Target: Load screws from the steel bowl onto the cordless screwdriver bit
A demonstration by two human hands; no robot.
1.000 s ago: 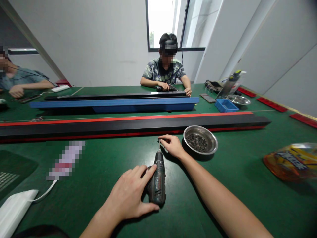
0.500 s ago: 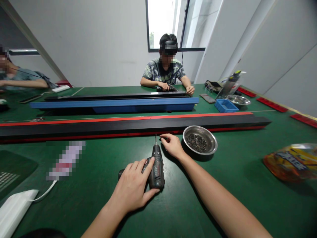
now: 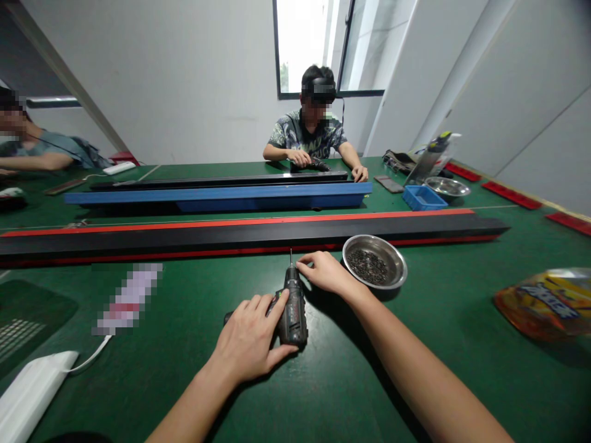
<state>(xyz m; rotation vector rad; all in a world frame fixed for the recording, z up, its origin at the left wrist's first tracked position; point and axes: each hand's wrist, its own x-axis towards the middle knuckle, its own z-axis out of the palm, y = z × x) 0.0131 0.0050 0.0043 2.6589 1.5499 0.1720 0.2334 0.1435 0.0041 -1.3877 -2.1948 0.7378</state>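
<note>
Under my left hand (image 3: 252, 335) lies a black cordless drill (image 3: 293, 317) on its side on the green table, its bit pointing away from me; my fingers are wrapped over it. Beside the drill's chuck is my right hand (image 3: 323, 271), thumb and fingertips brought together close to the base of the bit (image 3: 291, 257). Whatever those fingertips pinch is too small to tell. A steel bowl (image 3: 398, 271) of small dark screws (image 3: 367, 266) stands just right of this hand. Beyond the bit runs a long black bar with red edges (image 3: 258, 232).
Across the table a person (image 3: 308, 132) handles another drill behind a long blue bar (image 3: 221, 195). A blue tray (image 3: 423, 198) and a second bowl (image 3: 447, 186) stand far right. An orange-yellow bag (image 3: 545, 304) lies right; a white power strip (image 3: 39, 394) lies left.
My right fingertips have moved slightly down and left, closer to the drill's chuck. My left hand stays on the drill. The view has shifted slightly.
</note>
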